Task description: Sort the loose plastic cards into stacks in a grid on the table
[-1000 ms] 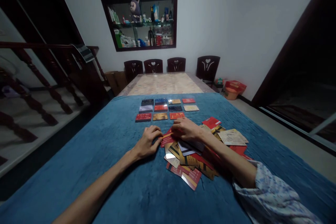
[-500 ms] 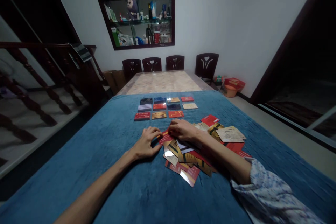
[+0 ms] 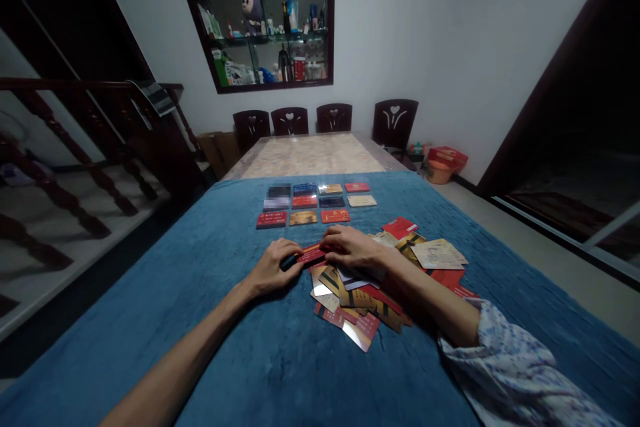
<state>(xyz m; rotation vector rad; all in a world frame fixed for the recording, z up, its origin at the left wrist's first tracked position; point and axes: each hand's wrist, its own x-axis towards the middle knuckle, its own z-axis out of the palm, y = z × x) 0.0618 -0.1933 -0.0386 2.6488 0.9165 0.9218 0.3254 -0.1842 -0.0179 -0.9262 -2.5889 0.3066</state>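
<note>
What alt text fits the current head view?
A left hand and right hand hold a red card between them over a blue cloth; loose cards lie heaped around the right forearm. Beyond, more cards lie in three rows.

A cloth (image 3: 190,293) is spread over the near part of the worktop (image 3: 315,153). Three rows of cards (image 3: 303,217) are laid on it, beyond the hands. A single card (image 3: 311,254) is held between the left hand (image 3: 275,267) and right hand (image 3: 350,247). A loose pile (image 3: 370,300) is scattered rightward, partly beneath the right forearm (image 3: 425,290).
</note>
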